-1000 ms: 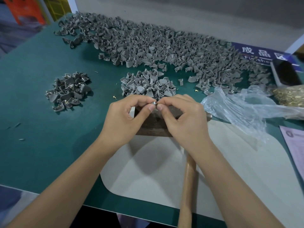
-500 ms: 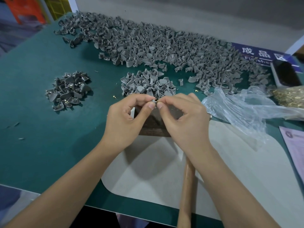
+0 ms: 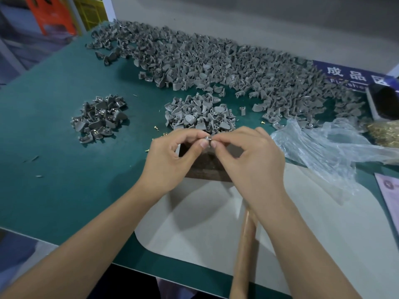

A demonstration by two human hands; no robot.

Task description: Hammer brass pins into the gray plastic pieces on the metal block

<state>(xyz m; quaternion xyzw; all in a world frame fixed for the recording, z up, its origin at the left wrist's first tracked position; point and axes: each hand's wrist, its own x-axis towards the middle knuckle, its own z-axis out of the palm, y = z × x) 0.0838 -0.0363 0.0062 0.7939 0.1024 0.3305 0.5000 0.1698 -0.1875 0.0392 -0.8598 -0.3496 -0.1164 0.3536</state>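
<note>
Centre of frame: your left hand [image 3: 170, 162] and right hand [image 3: 252, 162] meet fingertip to fingertip above the dark rectangular metal block [image 3: 206, 167]. Both hands have fingers curled, thumb against forefinger, pinching one small gray plastic piece [image 3: 207, 139] between them; a glint of metal shows on it, but whether a pin is seated cannot be told. The block sits on a pale rounded mat [image 3: 216, 223] on the green surface [image 3: 54, 180].

A wooden hammer handle [image 3: 245, 244] runs from under your right wrist to the bottom edge of the frame; its head is hidden.

Just above the hands: a small heap of gray plastic pieces [image 3: 198, 114]. Left of centre, well apart: a darker small heap [image 3: 99, 117]. Across the upper frame: a broad spread of gray pieces [image 3: 216, 61].

Loose brass pins [image 3: 155, 127] lie on the surface just left of the hands. Right edge: a heap of brass pins [image 3: 384, 132] beside a crumpled clear plastic bag [image 3: 328, 147].
</note>
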